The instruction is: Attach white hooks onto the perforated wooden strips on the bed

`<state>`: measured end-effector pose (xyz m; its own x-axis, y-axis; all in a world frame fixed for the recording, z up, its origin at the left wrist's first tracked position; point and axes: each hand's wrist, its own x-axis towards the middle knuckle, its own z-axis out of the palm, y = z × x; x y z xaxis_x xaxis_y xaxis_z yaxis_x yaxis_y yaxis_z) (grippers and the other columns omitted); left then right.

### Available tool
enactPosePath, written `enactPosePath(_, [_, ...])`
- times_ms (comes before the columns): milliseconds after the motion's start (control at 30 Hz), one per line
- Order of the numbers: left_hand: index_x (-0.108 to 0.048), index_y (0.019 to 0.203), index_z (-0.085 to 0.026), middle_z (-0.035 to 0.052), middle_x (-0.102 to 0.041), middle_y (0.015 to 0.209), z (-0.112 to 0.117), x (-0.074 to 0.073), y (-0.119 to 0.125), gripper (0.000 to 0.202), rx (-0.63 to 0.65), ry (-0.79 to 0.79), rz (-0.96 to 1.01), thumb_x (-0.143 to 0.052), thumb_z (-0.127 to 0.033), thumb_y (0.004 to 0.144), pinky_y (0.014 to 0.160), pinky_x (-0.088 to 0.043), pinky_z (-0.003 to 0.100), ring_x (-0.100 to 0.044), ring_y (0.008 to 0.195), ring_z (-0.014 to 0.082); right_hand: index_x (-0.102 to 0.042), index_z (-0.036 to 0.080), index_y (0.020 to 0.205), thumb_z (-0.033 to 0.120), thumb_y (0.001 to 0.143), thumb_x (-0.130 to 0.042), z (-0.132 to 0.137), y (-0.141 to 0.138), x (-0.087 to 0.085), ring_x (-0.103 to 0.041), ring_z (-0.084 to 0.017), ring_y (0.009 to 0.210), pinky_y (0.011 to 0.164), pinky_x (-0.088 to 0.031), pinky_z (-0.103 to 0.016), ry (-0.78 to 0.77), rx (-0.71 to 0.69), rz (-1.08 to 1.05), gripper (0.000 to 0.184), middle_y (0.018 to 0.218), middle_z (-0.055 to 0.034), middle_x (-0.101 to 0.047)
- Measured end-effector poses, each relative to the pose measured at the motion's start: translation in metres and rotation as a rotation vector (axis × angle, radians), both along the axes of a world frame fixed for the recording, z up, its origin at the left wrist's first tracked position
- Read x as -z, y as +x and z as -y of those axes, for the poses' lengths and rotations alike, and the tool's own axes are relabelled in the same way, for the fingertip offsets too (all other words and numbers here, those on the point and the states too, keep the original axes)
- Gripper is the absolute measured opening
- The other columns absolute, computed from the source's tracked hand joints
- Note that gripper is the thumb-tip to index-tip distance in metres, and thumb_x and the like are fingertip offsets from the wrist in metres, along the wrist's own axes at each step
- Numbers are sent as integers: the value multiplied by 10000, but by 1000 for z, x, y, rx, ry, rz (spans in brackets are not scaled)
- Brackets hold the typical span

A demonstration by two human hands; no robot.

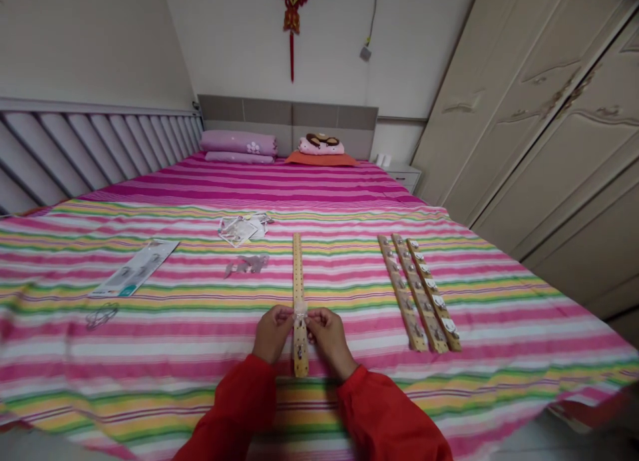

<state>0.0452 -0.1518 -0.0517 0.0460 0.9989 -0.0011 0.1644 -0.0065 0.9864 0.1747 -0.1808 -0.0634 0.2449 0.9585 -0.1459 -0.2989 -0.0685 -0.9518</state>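
A long wooden strip with holes (298, 275) lies lengthwise on the striped bedspread (150, 354) in front of me. My left hand (270, 332) and my right hand (327, 338) meet over its near part. Both pinch a small clear hook piece (300, 309) that sits on the strip. My sleeves are red. Three similar wooden strips with hooks fitted (419, 291) lie side by side to the right.
Loose clear hooks (247, 264), opened packets (243, 228), a flat card package (134, 268) and a small wire-like item (101, 314) lie to the left. Pillows (238, 145) sit at the headboard. A wardrobe (549, 128) stands to the right.
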Motion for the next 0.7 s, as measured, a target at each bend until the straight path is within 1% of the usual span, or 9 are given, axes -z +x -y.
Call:
enactPosePath(133, [-632, 683, -171, 15, -657, 637, 2, 1, 0, 213, -29, 18, -16, -659, -361, 591, 628, -487, 291, -617, 625, 167, -592, 168, 652, 322, 548, -716, 0, -1, 4, -444, -76, 339, 330, -347, -190, 6, 1, 11, 223, 429, 79, -522])
enactPosePath(300, [-626, 663, -176, 15, -651, 624, 4, 0, 1, 218, -41, 21, -42, -661, -377, 584, 617, -484, 294, -612, 615, 172, -593, 176, 637, 327, 550, -715, -1, -1, 7, -431, -77, 343, 328, -339, -194, 12, 16, 33, 213, 429, 76, -519])
enactPosePath(467, [-617, 687, -177, 1, -625, 604, 6, 2, 3, 263, -76, -13, -3, -676, -397, 556, 604, -475, 287, -600, 601, 165, -582, 179, 638, 332, 555, -714, -3, -2, 11, -431, -82, 349, 337, -337, -201, 16, 9, 33, 218, 435, 77, -508])
enactPosePath(500, [-620, 721, -175, -7, -614, 598, 7, 2, 4, 282, -78, -22, 15, -678, -397, 556, 597, -472, 283, -594, 594, 162, -579, 179, 644, 329, 559, -709, -3, -2, 12, -428, -82, 350, 340, -337, -203, 18, 14, 40, 216, 439, 79, -504])
enactPosePath(567, [-635, 845, -166, -21, -592, 601, 8, 4, 4, 354, -52, -38, 42, -667, -396, 577, 584, -464, 277, -577, 580, 153, -589, 176, 694, 319, 582, -693, -4, -2, 14, -424, -85, 358, 356, -348, -210, 25, 23, 60, 210, 456, 86, -488])
enactPosePath(633, [-637, 983, -161, -24, -577, 627, 8, 5, 3, 430, 0, -31, 30, -638, -394, 622, 585, -459, 276, -557, 578, 146, -623, 170, 816, 300, 630, -662, -3, -1, 15, -434, -96, 390, 393, -380, -223, 60, 22, 118, 231, 486, 86, -472])
enactPosePath(700, [-646, 1048, -167, -4, -585, 696, 8, 6, 1, 448, 41, 18, -29, -607, -382, 657, 627, -463, 286, -556, 623, 150, -649, 174, 968, 265, 696, -615, 0, 0, 13, -500, -127, 505, 496, -444, -251, 146, 13, 270, 290, 573, 50, -523])
